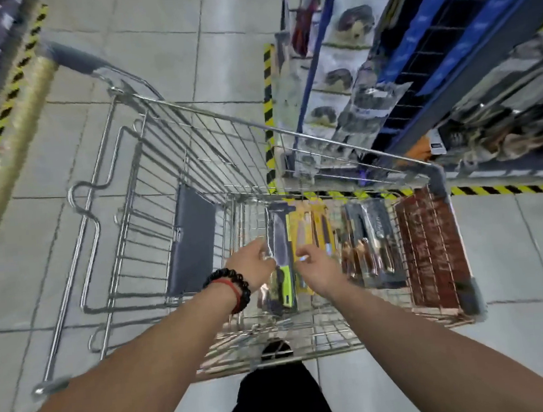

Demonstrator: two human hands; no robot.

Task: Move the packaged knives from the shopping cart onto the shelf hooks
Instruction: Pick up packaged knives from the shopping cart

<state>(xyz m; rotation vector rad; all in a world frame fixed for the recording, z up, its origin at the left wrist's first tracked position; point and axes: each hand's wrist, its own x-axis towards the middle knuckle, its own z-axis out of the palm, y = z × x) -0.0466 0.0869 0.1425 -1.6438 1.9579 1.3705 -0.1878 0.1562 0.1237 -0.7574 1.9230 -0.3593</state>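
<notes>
A wire shopping cart point(323, 140) stands in front of me, with packaged knives lying in a row on its floor. Among them are a green-handled knife pack point(280, 238), yellow packs point(313, 230), dark packs with wooden handles point(372, 233) and red-brown packs point(431, 244). My left hand point(252, 266), with bead bracelets on its wrist, reaches into the cart, its fingers curled on the left edge of the green-handled pack. My right hand point(318, 269) is at that pack's right edge, thumb and forefinger close together. Blur hides whether it grips. The blue shelf with a wire hook grid point(430, 47) rises at the upper right.
Hanging packaged goods point(344, 78) fill the shelf beside the cart, and yellow-black tape point(269, 107) edges its base. Another shelf with the same striped edge point(8, 97) runs along the left. The cart's grey child-seat flap point(191, 242) and handle point(76, 58) lie left. The floor is grey tile.
</notes>
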